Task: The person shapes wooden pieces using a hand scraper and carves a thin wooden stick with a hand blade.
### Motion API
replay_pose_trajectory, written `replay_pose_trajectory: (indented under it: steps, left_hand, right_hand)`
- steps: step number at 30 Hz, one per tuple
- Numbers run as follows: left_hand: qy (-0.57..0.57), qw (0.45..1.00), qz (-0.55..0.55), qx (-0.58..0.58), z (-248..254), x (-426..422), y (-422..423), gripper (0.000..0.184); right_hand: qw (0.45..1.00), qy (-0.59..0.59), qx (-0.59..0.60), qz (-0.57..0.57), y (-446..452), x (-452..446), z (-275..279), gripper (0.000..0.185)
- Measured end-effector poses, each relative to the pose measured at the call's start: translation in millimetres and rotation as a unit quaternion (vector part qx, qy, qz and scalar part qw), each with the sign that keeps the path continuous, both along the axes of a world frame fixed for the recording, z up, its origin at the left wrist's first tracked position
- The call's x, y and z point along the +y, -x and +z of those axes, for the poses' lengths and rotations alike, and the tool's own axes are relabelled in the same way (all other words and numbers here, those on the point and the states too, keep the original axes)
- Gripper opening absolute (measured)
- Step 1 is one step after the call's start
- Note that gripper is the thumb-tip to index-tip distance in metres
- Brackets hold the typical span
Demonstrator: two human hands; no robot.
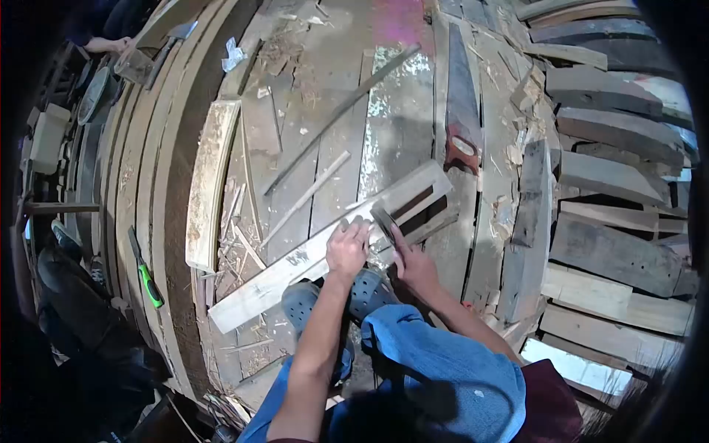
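Observation:
A pale wooden board [269,284] lies diagonally over the plank floor, with long slots cut through its far right end. My left hand [347,247] rests on the middle of the board, fingers closed over its far edge. In my right hand [415,267] is a dark, narrow tool [382,221], held close to the board's slotted end. Its exact kind is hard to make out, as my fingers cover part of it. My feet, in dark perforated clogs [299,301], are against the board's near side.
A handsaw [463,96] lies ahead on the planks [336,166]. A green-handled knife-like tool [145,273] lies on the left beams, with a hammer-like tool [168,52] farther up. Another person's hand [111,45] is at upper left. Cut timbers [613,244] are stacked right; wood strips and shavings litter the floor.

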State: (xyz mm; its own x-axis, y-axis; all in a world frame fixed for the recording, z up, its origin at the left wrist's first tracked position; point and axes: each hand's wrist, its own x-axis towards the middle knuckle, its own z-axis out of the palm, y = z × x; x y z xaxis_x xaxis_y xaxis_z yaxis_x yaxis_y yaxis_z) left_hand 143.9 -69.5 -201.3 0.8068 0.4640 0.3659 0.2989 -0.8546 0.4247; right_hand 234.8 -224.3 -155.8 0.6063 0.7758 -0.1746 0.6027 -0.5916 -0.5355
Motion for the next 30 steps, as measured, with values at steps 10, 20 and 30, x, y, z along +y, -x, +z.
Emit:
replay_pose_trajectory:
  steps: [10, 20, 30]
  left_hand:
    - [0.027, 0.999, 0.005, 0.019, 5.6, -2.7, -2.8, 0.016]
    - [0.038, 0.998, 0.017, -0.038, 12.8, 8.6, 0.4, 0.015]
    - [0.302, 0.947, 0.054, -0.093, 117.4, 47.8, -13.0, 0.029]
  right_hand:
    - [0.997, 0.058, 0.044, 0.002, -9.0, 6.7, 10.4, 0.063]
    - [0.993, -0.067, 0.083, -0.056, 19.1, -91.1, 7.4, 0.062]
    - [0.989, -0.063, 0.108, -0.078, -9.0, -76.7, 17.0, 0.068]
